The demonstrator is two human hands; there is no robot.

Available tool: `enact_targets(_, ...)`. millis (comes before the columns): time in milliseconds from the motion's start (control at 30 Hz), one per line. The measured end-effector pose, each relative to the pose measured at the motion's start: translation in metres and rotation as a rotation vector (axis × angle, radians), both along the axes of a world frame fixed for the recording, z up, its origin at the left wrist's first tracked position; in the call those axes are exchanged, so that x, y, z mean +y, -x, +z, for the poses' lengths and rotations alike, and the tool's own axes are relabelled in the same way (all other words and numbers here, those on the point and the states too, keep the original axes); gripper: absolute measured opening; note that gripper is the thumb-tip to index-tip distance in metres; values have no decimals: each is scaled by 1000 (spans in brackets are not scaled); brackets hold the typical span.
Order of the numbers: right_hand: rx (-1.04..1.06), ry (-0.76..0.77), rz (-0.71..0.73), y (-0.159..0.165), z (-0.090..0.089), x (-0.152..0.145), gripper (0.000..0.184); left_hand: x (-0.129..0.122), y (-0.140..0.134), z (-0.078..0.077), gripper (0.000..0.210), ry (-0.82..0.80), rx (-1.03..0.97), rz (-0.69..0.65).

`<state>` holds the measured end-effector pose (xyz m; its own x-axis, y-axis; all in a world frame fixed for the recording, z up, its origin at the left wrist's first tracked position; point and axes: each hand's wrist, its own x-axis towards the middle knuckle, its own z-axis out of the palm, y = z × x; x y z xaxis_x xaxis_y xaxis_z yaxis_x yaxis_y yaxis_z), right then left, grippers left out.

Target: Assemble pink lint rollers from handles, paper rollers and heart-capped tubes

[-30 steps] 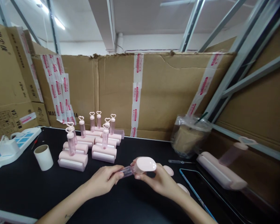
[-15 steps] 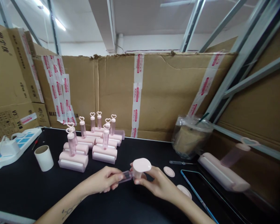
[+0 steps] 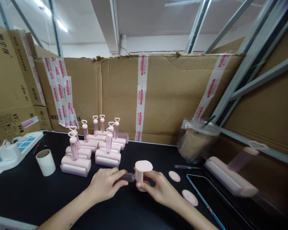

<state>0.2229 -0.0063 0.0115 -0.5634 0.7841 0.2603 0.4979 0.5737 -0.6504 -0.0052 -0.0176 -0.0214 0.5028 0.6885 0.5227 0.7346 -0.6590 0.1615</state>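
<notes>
In front of me, my left hand [image 3: 104, 184] is closed round a translucent pink lint roller handle [image 3: 128, 177]. My right hand [image 3: 159, 187] grips the pale pink lint roller body [image 3: 143, 167], with its smooth rounded end facing up. Handle and body meet between my hands; the joint itself is partly hidden by fingers. Two pink oval caps lie right of my right hand: one cap [image 3: 174, 176] farther off, the other cap [image 3: 189, 197] by my forearm. Several lint rollers [image 3: 108, 158] with heart-topped handles stand in a group at the back left.
A white paper roll [image 3: 45, 163] stands left, near a power strip [image 3: 26, 147]. On the right are a blue-edged phone or tablet [image 3: 206, 195], a small screwdriver [image 3: 186, 167], a bagged drink cup [image 3: 194, 143] and a larger-looking lint roller [image 3: 230, 175]. Cardboard [image 3: 170, 102] walls the back.
My left hand has turned over at the wrist and shifted its grip on the handle, its back now facing up. The roller body has moved slightly left and tilted.
</notes>
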Motion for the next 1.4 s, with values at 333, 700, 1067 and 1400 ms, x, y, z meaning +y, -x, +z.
enact_targets(333,254,320,29,7,1,0,33,-1,-2,4,33,-19,-4,-13)
enact_targets(700,-100,169,-136,-7,-2,12,42,-4,-11,6,15,321,-122,-71)
enact_targets(1067,-422,-103,-318,-69,21,44,29,-8,-12,5,36,324,9,-47)
enact_targets(1400,-602,19,-513,-112,5,60,35,-18,112,72,49,-632,-202,688)
